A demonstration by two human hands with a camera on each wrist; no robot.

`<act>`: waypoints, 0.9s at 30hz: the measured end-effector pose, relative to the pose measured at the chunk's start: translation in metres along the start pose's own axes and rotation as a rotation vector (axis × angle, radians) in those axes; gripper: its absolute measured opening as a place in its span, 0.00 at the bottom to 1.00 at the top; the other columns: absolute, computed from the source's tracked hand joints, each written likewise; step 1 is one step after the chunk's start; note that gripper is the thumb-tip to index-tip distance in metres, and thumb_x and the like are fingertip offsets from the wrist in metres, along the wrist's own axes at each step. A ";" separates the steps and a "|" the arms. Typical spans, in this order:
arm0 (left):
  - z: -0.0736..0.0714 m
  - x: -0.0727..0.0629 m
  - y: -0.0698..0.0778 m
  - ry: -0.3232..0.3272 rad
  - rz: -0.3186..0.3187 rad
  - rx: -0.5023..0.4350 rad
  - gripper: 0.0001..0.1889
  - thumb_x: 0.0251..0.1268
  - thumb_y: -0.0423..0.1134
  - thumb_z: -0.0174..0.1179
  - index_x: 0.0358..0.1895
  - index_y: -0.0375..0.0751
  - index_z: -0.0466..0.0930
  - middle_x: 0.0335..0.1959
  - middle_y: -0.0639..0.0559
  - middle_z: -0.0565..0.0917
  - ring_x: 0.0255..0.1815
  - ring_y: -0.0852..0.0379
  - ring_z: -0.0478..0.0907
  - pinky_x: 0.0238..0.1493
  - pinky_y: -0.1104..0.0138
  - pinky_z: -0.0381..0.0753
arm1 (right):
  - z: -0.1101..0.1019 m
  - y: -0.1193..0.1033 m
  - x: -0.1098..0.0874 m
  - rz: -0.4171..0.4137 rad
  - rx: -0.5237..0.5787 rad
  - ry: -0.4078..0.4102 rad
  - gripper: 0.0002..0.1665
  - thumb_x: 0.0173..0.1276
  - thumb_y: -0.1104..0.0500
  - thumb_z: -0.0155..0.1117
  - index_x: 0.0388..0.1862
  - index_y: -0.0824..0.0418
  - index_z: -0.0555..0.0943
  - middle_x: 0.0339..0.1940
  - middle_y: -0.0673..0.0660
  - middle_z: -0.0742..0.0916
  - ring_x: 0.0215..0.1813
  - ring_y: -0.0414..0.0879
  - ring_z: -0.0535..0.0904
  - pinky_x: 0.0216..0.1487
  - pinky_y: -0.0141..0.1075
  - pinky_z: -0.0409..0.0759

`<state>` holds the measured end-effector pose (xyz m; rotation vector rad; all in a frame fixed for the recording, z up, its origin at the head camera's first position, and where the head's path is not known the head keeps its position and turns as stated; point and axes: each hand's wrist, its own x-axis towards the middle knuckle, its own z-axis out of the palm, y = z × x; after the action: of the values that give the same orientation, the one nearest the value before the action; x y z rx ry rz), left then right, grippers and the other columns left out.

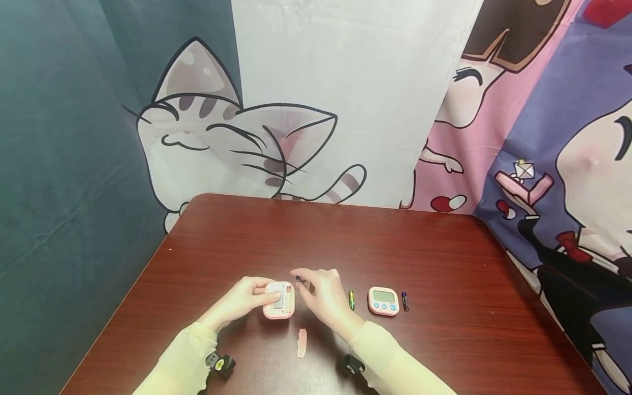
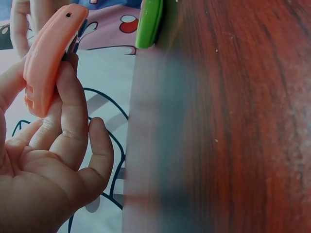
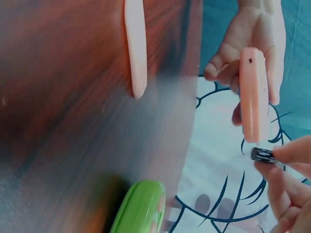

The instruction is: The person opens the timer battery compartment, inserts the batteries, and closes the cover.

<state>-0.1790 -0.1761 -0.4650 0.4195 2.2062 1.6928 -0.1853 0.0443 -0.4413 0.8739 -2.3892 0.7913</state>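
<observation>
My left hand [image 1: 247, 296] holds a pink digital timer [image 1: 280, 312] with its back turned up and the thumb lying across it. A long battery slot shows uncovered along the timer's right side. In the left wrist view, the timer [image 2: 51, 63] is seen edge-on between thumb and fingers. My right hand [image 1: 326, 296] pinches a small dark battery [image 3: 265, 155] between thumb and fingertips, close beside the timer's end [image 3: 253, 97]. On the table below, between the hands, lies a narrow pink battery cover [image 1: 302, 344].
To the right, a green battery [image 1: 351, 300], a second timer [image 1: 383, 296] with its screen up, and a dark battery [image 1: 405, 302] lie on the brown table [image 1: 326, 236]. A green rounded casing [image 3: 141, 208] shows in the right wrist view. Printed cloth hangs behind the table.
</observation>
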 end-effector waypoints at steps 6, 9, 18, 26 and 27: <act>0.000 -0.002 0.002 0.011 -0.002 -0.003 0.24 0.61 0.42 0.64 0.55 0.28 0.76 0.39 0.44 0.86 0.38 0.57 0.83 0.38 0.70 0.79 | -0.006 -0.004 -0.004 -0.117 0.043 0.122 0.16 0.57 0.63 0.69 0.46 0.51 0.85 0.26 0.42 0.86 0.24 0.38 0.75 0.39 0.35 0.65; 0.001 -0.002 0.003 0.007 -0.003 -0.017 0.23 0.61 0.41 0.64 0.55 0.28 0.76 0.38 0.44 0.86 0.37 0.58 0.83 0.39 0.69 0.80 | -0.008 -0.004 -0.007 -0.169 0.052 0.162 0.16 0.57 0.63 0.69 0.45 0.51 0.85 0.27 0.43 0.86 0.24 0.38 0.75 0.39 0.35 0.65; 0.002 -0.003 0.006 -0.003 0.007 -0.032 0.22 0.62 0.41 0.63 0.54 0.28 0.76 0.39 0.44 0.86 0.37 0.58 0.83 0.39 0.68 0.80 | -0.007 -0.003 -0.013 -0.357 0.052 0.246 0.12 0.55 0.61 0.71 0.39 0.51 0.85 0.29 0.42 0.86 0.24 0.35 0.71 0.36 0.33 0.64; 0.002 -0.004 0.008 0.009 0.003 -0.026 0.22 0.62 0.44 0.63 0.53 0.31 0.78 0.40 0.46 0.86 0.39 0.57 0.84 0.42 0.70 0.78 | -0.004 -0.003 -0.019 -0.576 -0.027 0.318 0.10 0.55 0.60 0.69 0.38 0.55 0.86 0.36 0.46 0.88 0.29 0.37 0.78 0.37 0.34 0.68; 0.002 -0.004 0.009 0.008 0.002 -0.025 0.22 0.62 0.44 0.63 0.53 0.32 0.78 0.40 0.46 0.86 0.40 0.57 0.84 0.42 0.70 0.78 | -0.003 -0.003 -0.019 -0.592 -0.036 0.328 0.09 0.57 0.60 0.67 0.38 0.55 0.86 0.36 0.46 0.88 0.29 0.37 0.78 0.37 0.35 0.68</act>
<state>-0.1745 -0.1741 -0.4567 0.4093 2.1882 1.7246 -0.1690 0.0524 -0.4494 1.2429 -1.7198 0.5913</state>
